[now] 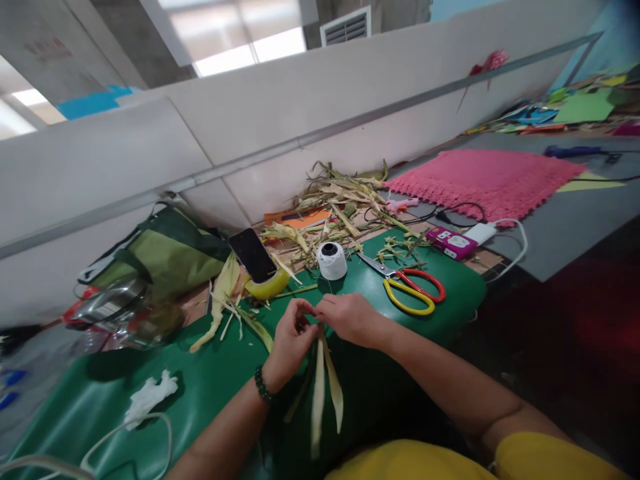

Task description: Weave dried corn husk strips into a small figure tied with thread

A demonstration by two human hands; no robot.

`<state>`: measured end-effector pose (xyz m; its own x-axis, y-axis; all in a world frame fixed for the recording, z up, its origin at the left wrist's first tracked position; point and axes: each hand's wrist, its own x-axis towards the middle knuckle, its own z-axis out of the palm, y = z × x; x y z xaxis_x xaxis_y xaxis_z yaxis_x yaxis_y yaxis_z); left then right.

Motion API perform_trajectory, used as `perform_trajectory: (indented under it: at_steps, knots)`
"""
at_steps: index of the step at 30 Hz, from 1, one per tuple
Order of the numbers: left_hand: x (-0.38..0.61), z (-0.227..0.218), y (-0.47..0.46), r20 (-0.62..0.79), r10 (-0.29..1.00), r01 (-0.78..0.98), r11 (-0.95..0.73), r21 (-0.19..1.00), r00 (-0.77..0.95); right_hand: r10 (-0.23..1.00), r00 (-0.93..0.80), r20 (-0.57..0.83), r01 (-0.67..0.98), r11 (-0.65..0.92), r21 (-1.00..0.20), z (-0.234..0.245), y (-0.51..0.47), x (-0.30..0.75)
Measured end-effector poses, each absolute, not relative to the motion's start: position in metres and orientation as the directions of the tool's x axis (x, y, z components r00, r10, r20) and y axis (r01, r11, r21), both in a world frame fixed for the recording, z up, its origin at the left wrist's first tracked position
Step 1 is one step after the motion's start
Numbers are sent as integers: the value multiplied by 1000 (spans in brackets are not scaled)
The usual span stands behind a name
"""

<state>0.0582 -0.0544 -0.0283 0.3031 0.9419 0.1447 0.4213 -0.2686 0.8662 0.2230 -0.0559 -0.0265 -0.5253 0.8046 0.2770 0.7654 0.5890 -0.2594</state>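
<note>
Pale dried leaf strips, like corn husk (319, 393), hang down from between my two hands over the green table cover. My left hand (295, 331), a dark beaded bracelet at its wrist, pinches their upper end with thumb and fingers. Fingertips of my right hand (350, 319) press together at the same spot, meeting the left ones. Just beyond the hands stands a white thread spool (331, 261), a thin thread seeming to run from it toward my fingers. Scissors (410, 288) with one red and one yellow handle lie right of the spool. The strips' gripped ends are hidden.
A phone (253, 255) leans on a yellow holder (267, 285). Husk scraps (340, 197) pile against the white wall. Left are a green bag (160, 250) and crumpled tissue (151, 398); right, a purple power strip (451, 243) with a white cable and a pink cloth (490, 177).
</note>
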Motion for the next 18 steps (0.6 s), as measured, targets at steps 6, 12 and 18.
perform_trajectory:
  at_steps: [6, 12, 18]
  knots:
    - [59, -33, -47, 211, 909, 474, -372, 798, 359, 726, -555, 406, 698, 672, -246, -37, -54, 223]
    - [50, -31, -46, 53, 954, 446, -187, 875, 295, 894, -181, 409, 858, 347, -379, -32, -67, 268]
    - [39, -22, -37, -97, 954, 447, -41, 894, 283, 992, 119, 42, 982, -111, -154, -38, -83, 335]
